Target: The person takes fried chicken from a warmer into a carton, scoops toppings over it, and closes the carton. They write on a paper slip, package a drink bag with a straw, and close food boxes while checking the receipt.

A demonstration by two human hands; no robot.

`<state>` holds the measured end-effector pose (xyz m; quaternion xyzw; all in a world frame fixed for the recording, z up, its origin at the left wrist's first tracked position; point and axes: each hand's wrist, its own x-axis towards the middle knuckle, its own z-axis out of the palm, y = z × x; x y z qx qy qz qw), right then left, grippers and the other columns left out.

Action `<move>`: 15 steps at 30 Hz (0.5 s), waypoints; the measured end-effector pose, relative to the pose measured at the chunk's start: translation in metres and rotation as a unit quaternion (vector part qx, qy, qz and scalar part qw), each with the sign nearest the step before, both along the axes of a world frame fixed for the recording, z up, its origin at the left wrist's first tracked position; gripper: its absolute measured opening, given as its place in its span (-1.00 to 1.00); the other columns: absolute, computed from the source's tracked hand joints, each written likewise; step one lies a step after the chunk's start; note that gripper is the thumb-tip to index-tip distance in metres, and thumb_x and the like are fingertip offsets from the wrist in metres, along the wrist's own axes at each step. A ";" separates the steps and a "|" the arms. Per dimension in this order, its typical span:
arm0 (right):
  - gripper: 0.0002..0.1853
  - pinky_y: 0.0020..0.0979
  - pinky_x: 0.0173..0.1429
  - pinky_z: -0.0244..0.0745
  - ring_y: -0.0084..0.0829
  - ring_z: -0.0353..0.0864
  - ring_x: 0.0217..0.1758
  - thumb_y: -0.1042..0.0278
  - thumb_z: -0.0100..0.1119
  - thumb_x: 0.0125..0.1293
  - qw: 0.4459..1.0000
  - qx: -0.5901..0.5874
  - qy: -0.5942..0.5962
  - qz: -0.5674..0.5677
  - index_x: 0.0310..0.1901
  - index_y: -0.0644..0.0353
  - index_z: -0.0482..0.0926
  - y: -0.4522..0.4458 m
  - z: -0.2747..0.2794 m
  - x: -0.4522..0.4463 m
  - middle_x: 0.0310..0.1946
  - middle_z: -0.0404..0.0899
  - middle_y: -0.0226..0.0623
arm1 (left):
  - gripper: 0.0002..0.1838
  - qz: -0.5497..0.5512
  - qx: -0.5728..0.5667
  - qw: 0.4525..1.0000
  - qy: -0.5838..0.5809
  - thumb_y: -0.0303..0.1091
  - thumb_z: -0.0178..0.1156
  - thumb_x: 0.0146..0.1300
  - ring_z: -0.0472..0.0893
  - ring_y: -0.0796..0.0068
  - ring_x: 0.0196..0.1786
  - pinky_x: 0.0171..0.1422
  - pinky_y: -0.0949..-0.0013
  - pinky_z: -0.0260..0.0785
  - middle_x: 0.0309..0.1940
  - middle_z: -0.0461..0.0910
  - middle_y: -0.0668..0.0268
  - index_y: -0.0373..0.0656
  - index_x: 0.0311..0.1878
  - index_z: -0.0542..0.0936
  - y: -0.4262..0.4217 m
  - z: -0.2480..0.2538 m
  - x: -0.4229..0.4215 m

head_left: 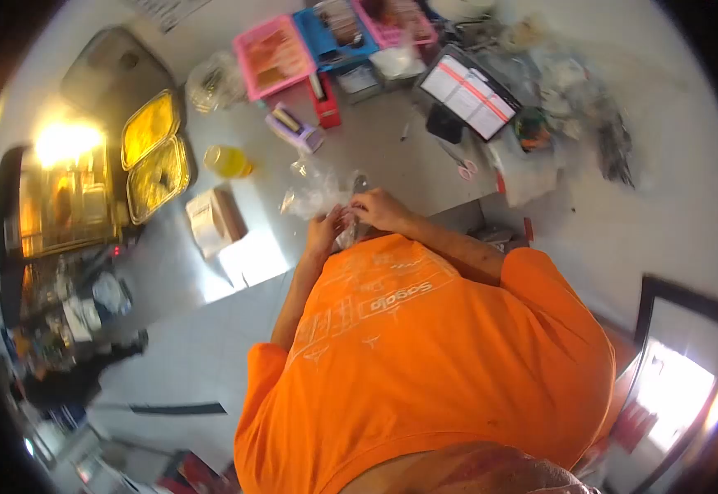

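Observation:
A clear plastic bag (316, 191) lies at the front edge of the steel counter, its gathered end between my two hands. My left hand (327, 230) is closed on the bag from the left side. From the right, my right hand (378, 209) pinches the same bag, with its fingertips close to those of the left. What is inside the bag is too blurred to tell. Just beyond it stands a small purple and white box (294, 129).
Left on the counter (276, 185) are a yellow-lidded jar (229, 161), a brown box (215, 222) and two gold trays (158, 178). Behind are pink (273, 58) and blue baskets. To the right are a tablet (469, 92), pink-handled scissors (466, 170) and plastic bags (528, 169).

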<state>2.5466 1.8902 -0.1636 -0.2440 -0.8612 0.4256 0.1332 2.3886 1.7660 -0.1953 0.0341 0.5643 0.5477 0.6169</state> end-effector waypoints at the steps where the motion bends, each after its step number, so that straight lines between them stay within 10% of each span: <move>1: -0.75 -0.23 -0.16 0.64 -0.04 0.76 -0.29 0.22 0.29 0.33 0.998 0.039 -0.043 0.010 -0.18 0.27 0.70 0.002 -0.001 0.001 -0.35 0.73 0.01 | -0.67 -0.022 0.002 1.000 0.018 -0.23 0.23 0.47 0.65 0.49 -0.26 -0.06 0.40 0.57 -0.17 0.74 0.18 -0.40 -0.06 0.63 0.000 0.005 -0.002; 4: -0.71 -0.09 -0.13 0.62 0.04 0.74 -0.24 0.20 0.20 0.32 0.969 0.138 -0.199 0.048 -0.26 0.33 0.64 0.004 0.017 -0.004 -0.37 0.70 0.08 | -0.79 -0.062 0.027 0.993 0.097 -0.30 0.29 0.39 0.67 0.41 -0.21 -0.08 0.32 0.56 -0.19 0.74 0.19 -0.24 -0.06 0.66 0.006 0.015 -0.010; 5: -0.73 -0.07 -0.14 0.62 0.04 0.74 -0.25 0.21 0.20 0.32 0.991 0.083 -0.107 0.008 -0.27 0.32 0.63 0.008 0.030 -0.003 -0.38 0.70 0.07 | -0.79 -0.116 0.137 0.924 0.337 -0.31 0.31 0.34 0.68 0.36 -0.18 -0.06 0.26 0.55 -0.20 0.74 0.19 -0.22 -0.08 0.67 0.008 0.015 -0.013; 7: -0.76 -0.04 -0.15 0.60 0.03 0.73 -0.26 0.25 0.19 0.31 0.994 -0.023 0.086 -0.069 -0.29 0.30 0.61 0.015 0.046 0.005 -0.41 0.69 0.03 | -0.79 -0.180 0.337 0.584 0.717 -0.33 0.36 0.24 0.68 0.26 -0.13 -0.01 0.15 0.53 -0.23 0.73 0.17 -0.19 -0.11 0.69 0.010 0.030 -0.018; 10: -0.78 -0.11 -0.17 0.59 0.01 0.71 -0.29 0.23 0.21 0.32 0.956 0.184 -0.120 -0.196 -0.24 0.25 0.62 0.066 -0.013 -0.006 -0.38 0.71 -0.07 | -0.75 -0.132 0.361 0.693 0.610 -0.49 0.27 0.20 0.65 0.15 -0.18 0.06 0.15 0.46 -0.20 0.70 0.11 -0.21 -0.04 0.67 0.005 -0.035 -0.021; 11: -0.79 -0.13 -0.18 0.58 0.01 0.70 -0.31 0.24 0.21 0.33 0.960 0.154 -0.084 -0.217 -0.23 0.23 0.63 0.083 -0.008 0.003 -0.36 0.71 -0.08 | -0.75 -0.122 0.376 0.722 0.568 -0.48 0.28 0.19 0.65 0.18 -0.19 0.05 0.18 0.46 -0.18 0.70 0.09 -0.23 -0.04 0.67 0.012 -0.064 -0.020; 12: -0.80 -0.15 -0.19 0.57 0.02 0.70 -0.32 0.25 0.21 0.33 0.963 0.124 -0.049 -0.235 -0.21 0.22 0.63 0.098 0.006 0.017 -0.35 0.71 -0.09 | -0.78 -0.160 0.212 0.839 0.475 -0.43 0.26 0.27 0.66 0.26 -0.17 0.06 0.24 0.45 -0.15 0.71 0.09 -0.25 -0.04 0.68 0.020 0.021 0.000; 15: -0.83 -0.19 -0.18 0.54 0.00 0.69 -0.31 0.29 0.21 0.34 0.935 0.084 0.059 -0.340 -0.19 0.21 0.64 0.125 0.049 0.076 -0.31 0.69 -0.05 | -0.75 -0.160 0.078 0.883 0.434 -0.28 0.28 0.35 0.67 0.42 -0.20 -0.03 0.34 0.45 -0.43 0.68 0.17 -0.33 -0.15 0.69 0.062 -0.014 -0.021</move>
